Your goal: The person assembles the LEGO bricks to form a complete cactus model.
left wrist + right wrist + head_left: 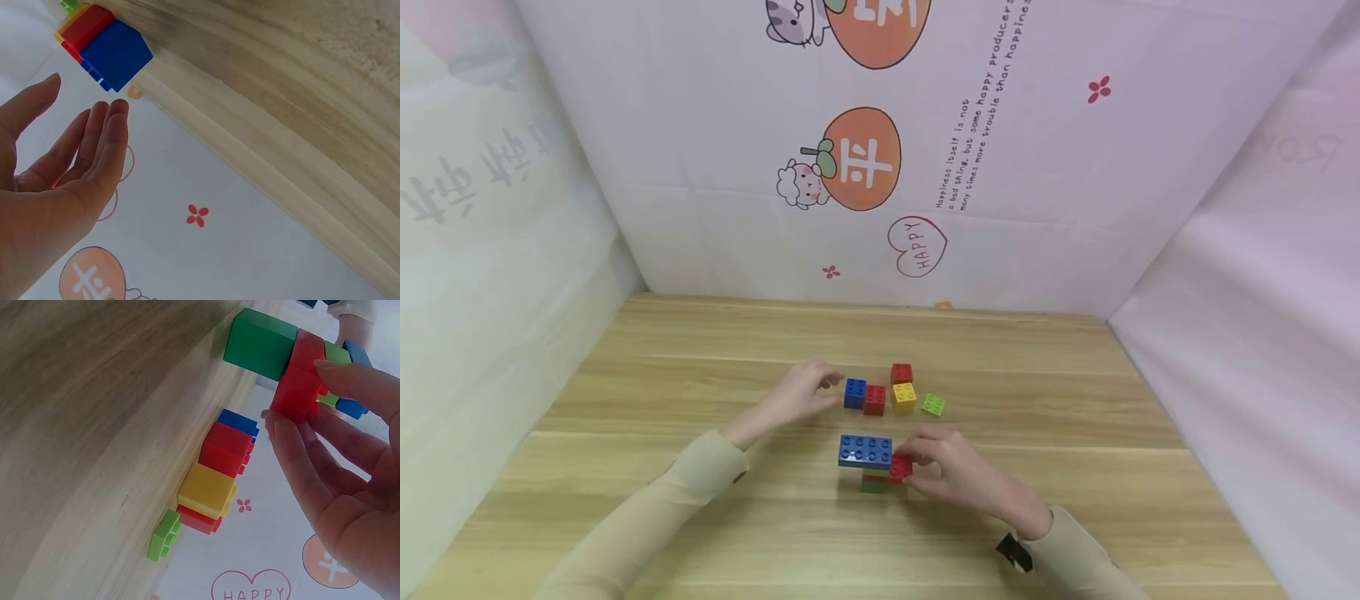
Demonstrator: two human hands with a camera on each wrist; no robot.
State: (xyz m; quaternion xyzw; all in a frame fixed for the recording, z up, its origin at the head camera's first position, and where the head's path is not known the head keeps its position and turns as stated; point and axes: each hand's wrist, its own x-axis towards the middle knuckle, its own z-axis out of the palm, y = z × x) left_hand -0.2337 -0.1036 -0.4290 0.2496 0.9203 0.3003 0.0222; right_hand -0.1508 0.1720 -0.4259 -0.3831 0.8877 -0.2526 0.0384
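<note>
My right hand (958, 471) pinches a red brick (295, 394) on the side of a small stack of building bricks. The stack has a dark green brick (261, 344) at the bottom, then red, then a light green piece (337, 352), with a long blue brick (865, 451) on top reaching out to the left. My left hand (805, 392) holds nothing; its fingers are slightly bent, just left of a loose blue brick (855, 392). A gap shows between its fingertips and that brick in the left wrist view.
Behind the stack on the wooden table (715, 333) stand two red bricks (874, 399), a yellow brick (904, 397) and a thin light green brick (933, 405). White printed cloth (715, 167) encloses the table at the back and both sides.
</note>
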